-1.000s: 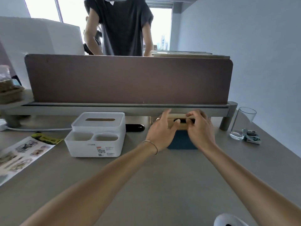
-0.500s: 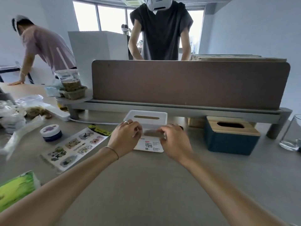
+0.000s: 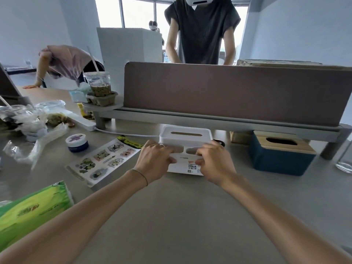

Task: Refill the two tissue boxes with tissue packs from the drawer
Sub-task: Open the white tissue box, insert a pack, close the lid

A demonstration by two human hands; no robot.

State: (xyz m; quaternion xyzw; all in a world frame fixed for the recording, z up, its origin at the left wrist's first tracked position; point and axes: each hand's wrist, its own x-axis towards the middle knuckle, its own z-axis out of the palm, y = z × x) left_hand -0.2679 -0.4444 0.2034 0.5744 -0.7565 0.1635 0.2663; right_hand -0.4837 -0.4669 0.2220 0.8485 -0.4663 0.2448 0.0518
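A white tissue box with two front compartments and a slotted lid stands on the desk in the middle. My left hand grips its front left corner and my right hand grips its front right corner. To the right sits a blue tissue box with a wooden slotted lid, untouched. A green tissue pack lies at the near left edge of the desk. No drawer is in view.
A brown divider panel on a grey shelf runs behind the boxes. A sticker sheet, a blue jar, plastic bags and a drink cup crowd the left. A glass stands far right. Two people work beyond the divider.
My hands left the blue box and moved left to the white box, then closed on its front corners. My view turned left, bringing the cluttered left side and green pack into sight.
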